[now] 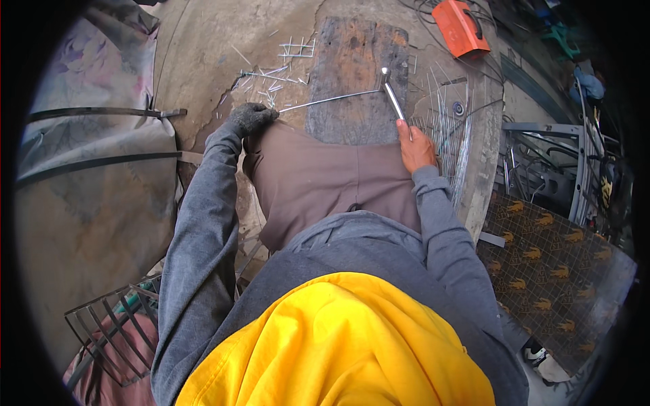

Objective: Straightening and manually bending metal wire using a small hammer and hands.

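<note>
My left hand (253,119), in a dark grey glove, is closed on one end of a thin metal rod (328,101). From the glove the rod runs to the right across a worn, dark wooden board (353,51). The rod's far end lies beside the head of a hammer; whether they touch I cannot tell. My bare right hand (418,149) grips the shiny handle of that hammer (393,101), which slants up and to the left over the board's right side.
Cut rod pieces (274,86) and a small ladder-like rod frame (296,50) lie left of the board. Long thin rods (450,139) are spread at its right. An orange machine (460,28) with cables stands at the upper right. Metal frames (552,152) stand farther right.
</note>
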Available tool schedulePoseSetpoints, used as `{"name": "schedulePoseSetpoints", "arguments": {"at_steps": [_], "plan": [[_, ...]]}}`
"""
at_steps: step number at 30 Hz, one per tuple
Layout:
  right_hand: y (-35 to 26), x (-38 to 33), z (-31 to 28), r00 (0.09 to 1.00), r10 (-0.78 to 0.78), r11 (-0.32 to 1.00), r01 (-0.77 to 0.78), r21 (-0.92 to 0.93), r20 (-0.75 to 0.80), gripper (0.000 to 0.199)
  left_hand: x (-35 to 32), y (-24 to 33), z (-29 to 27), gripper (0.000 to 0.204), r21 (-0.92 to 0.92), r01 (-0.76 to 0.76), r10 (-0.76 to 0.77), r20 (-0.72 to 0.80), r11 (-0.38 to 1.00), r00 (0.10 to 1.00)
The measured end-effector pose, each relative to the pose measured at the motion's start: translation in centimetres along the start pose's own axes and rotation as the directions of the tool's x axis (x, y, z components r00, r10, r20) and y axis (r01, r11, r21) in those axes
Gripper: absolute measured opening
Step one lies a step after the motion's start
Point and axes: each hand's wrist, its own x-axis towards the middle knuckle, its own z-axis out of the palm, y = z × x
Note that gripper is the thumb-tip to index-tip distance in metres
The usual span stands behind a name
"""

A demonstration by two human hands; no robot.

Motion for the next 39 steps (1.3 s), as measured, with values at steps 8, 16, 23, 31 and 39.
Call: {"name": "schedulePoseSetpoints", "arguments": {"at_steps": [8,16,23,31,39], "plan": [[1.1,-2.0,-0.3,0.992,-0.012,0.986,0.032,0.162,-0.123,0.066,-0.2,-1.3,-0.3,0.046,-0.164,-0.04,0.047,0.037,0.986,0.998],[0.9,-2.7,-0.5,0.991,-0.023,0.981,0.048,0.188,-0.131,0.064,-0.8,-1.3,-0.2,0.031,-0.102,-0.04,0.041,0.008,0.994,0.999],[-0.6,-3.4,-1.0,0.978,-0.045,0.96,0.099,0.263,-0.202,0.06,-0.6,-1.7,-0.1,0.035,-0.15,-0.049,0.049,-0.001,0.988,0.999],[0.3,-2.6,-0.2,0.999,0.027,0.995,-0.024,0.101,-0.034,0.061,-0.8,-1.2,0.1,0.026,-0.2,-0.038,0.043,0.024,0.979,0.999],[0.3,-2.2,0.8,0.996,-0.02,0.998,0.025,0.05,-0.085,0.063,0.1,-3.1,0.4,0.038,-0.188,-0.033,0.033,0.001,0.982,0.999]]}}
